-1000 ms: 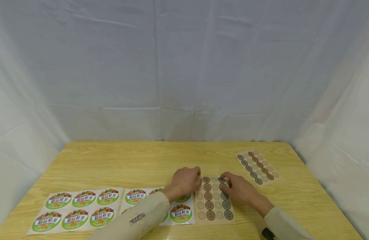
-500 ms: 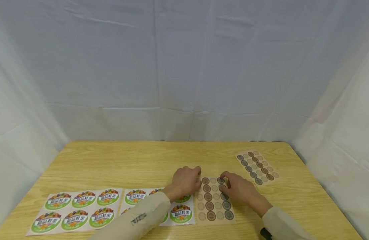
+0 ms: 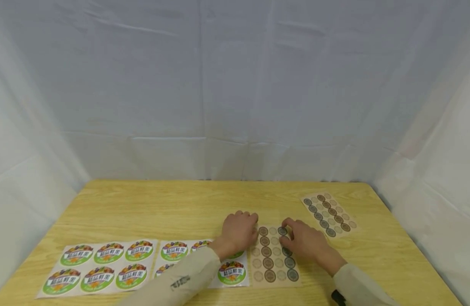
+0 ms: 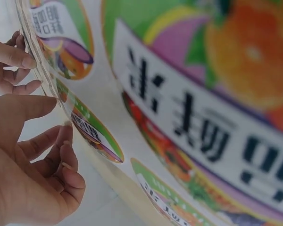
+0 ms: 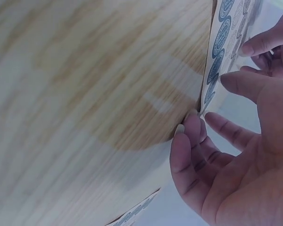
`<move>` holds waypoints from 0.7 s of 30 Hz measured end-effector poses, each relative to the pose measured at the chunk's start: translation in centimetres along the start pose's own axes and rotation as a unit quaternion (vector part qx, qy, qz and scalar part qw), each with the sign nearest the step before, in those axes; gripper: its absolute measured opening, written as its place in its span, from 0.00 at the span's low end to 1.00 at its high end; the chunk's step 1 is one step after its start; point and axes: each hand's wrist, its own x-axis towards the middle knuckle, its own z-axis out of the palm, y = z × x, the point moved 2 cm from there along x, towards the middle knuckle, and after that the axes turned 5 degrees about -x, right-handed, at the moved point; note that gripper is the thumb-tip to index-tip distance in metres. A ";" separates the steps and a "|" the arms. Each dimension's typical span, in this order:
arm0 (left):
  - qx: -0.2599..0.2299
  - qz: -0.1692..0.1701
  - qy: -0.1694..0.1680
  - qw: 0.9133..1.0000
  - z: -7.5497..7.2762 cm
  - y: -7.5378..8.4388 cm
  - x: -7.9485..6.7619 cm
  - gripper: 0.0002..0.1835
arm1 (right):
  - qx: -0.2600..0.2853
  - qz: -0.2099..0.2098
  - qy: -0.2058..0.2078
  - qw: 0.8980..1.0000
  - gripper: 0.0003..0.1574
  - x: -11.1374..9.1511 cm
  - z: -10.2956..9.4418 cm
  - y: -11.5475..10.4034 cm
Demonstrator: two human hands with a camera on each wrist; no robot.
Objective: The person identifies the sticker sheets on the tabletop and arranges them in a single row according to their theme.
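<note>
A pale tan sheet of small round stickers (image 3: 279, 263) in brown, grey and cream columns lies flat on the table. My left hand (image 3: 238, 231) rests at its upper left edge, fingers loosely bent, beside a white sheet of round fruit stickers (image 4: 111, 77). At the tan sheet's upper right corner is my right hand (image 3: 304, 242). Its thumb (image 5: 240, 84) touches the sheet's face, with the index fingertip close to the edge and a gap between them. The left forearm hides part of the fruit sticker sheet.
A second white fruit sticker sheet (image 3: 111, 245) lies at the left, next to the first. Another tan sticker sheet (image 3: 329, 213) lies tilted at the back right of the wooden table (image 3: 173, 208). White cloth (image 3: 227, 106) hangs behind and at both sides.
Between the first two frames the tan sheet's top edge shifts very slightly left and nearer. Both hands stay at its upper edges; the whole view shifts a little.
</note>
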 end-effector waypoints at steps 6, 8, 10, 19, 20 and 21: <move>-0.013 -0.008 0.011 1.000 -0.4 0.2 -0.4 0.11 | 0.001 -0.003 -0.003 1.000 0.17 0.2 0.0 0.0; -0.025 -0.013 0.016 0.999 -0.6 0.2 -0.6 0.12 | 0.007 -0.005 -0.005 1.000 0.18 0.1 0.0 0.0; -0.043 -0.019 0.016 0.999 -0.8 0.4 -0.7 0.13 | 0.020 -0.008 -0.012 1.000 0.20 0.1 -0.2 0.1; -0.162 -0.039 0.014 0.986 -1.7 1.6 -1.5 0.17 | 0.078 -0.083 -0.046 0.992 0.27 0.4 -1.5 2.9; -0.169 -0.045 0.017 0.984 -1.7 1.7 -1.5 0.18 | 0.082 -0.100 -0.052 0.990 0.28 0.4 -1.7 3.5; -0.175 -0.050 0.020 0.983 -1.8 1.7 -1.5 0.18 | 0.088 -0.115 -0.061 0.988 0.28 0.5 -1.9 4.0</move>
